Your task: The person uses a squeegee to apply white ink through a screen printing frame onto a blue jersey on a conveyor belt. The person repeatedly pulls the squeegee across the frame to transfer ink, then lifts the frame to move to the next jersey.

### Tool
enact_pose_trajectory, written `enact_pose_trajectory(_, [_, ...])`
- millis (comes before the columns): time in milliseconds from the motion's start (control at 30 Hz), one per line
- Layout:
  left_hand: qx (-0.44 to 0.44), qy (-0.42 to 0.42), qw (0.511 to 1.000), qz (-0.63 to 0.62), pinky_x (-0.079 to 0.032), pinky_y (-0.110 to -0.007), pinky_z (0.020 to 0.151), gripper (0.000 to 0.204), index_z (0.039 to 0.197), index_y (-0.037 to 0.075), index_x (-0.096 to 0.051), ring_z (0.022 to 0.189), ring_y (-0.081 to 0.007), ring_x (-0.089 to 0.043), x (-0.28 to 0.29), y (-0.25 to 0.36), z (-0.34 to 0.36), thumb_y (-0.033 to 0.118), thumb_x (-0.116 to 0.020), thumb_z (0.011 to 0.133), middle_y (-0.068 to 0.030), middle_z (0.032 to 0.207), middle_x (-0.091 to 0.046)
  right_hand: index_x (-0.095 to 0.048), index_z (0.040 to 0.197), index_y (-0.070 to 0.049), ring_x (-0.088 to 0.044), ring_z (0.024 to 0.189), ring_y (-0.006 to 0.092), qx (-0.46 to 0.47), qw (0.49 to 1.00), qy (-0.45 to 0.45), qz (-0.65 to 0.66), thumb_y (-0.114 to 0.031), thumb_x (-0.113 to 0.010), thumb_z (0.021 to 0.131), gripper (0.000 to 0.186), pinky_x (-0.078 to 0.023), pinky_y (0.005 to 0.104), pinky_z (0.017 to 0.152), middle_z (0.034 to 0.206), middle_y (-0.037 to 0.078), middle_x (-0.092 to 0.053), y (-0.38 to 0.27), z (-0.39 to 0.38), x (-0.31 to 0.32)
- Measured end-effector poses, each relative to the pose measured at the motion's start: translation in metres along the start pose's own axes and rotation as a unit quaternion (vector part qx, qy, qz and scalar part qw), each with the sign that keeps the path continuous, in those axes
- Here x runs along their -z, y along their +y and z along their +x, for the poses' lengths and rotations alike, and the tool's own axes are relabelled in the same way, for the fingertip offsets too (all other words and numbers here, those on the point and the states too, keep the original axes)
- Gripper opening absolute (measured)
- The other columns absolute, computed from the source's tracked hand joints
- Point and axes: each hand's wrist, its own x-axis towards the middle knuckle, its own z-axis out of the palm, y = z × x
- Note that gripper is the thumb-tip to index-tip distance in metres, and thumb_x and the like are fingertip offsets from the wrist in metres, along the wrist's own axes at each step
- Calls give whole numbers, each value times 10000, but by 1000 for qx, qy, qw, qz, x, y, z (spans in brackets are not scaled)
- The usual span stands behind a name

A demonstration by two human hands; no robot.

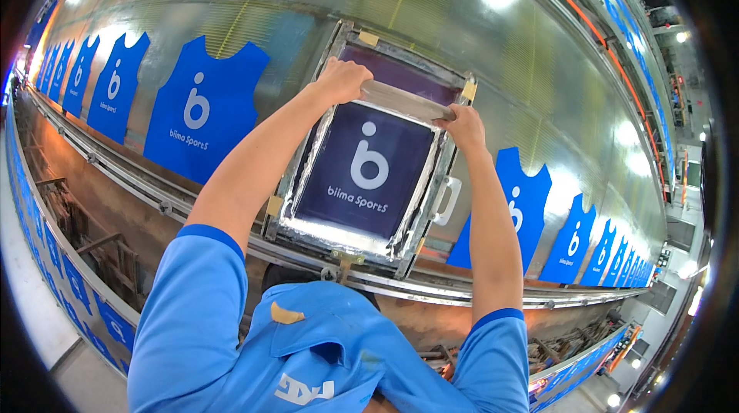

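Two hands, as I see it: left hand and right hand gripping opposite ends of the pale bar, probably keeping it level. It spans the framed screen's far part, blue vests left and right.

White lettering (vests, screen, shirt)

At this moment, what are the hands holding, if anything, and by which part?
A pale squeegee bar, by its two ends: the left hand grips its left end, the right hand its right end.
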Motion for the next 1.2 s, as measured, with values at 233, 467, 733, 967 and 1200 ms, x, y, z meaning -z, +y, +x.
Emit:
enact_pose_trajectory(233, [-10,-22,1000,-10,-382,-478,878,144,959,153,-715,936,-272,-684,-34,25,-103,183,-734,820,-67,920,-730,-738,961,-98,-616,911,338,-26,998,3,54,-261,-806,778,255,-480,458,814,898,137,-684,-37,-120,-23])
enact_pose_trajectory(467, [-3,41,999,-27,-344,-425,903,315,1017,178,-725,958,-183,-667,-89,65,-277,68,-759,724,-1,992,-730,-733,951,-121,-609,911,277,24,995,35,87,-101,-815,681,283,-463,419,826,904,63,-694,-70,-278,-78])
enact_pose_trajectory(733, [-40,118,992,-25,-330,-429,866,318,1080,212,-713,969,-173,-673,-45,54,-212,111,-760,782,7,1017,-746,-723,964,-161,-599,981,264,92,987,112,70,-88,-800,706,280,-433,411,859,954,14,-714,-60,-199,-19])
enact_pose_trajectory(967, [-23,58,998,-12,-351,-495,935,239,1055,181,-736,927,-263,-697,10,29,-21,100,-684,836,-58,955,-744,-756,982,-166,-590,984,290,40,996,71,33,-214,-734,818,172,-434,429,889,886,79,-690,5,-34,19])
enact_pose_trajectory(1200, [-94,27,994,50,-338,-505,897,203,1009,193,-744,966,-260,-689,-6,23,26,112,-702,827,-45,935,-744,-757,965,-143,-603,945,315,-51,996,69,32,-223,-735,815,172,-441,444,846,834,125,-670,7,-54,-8])
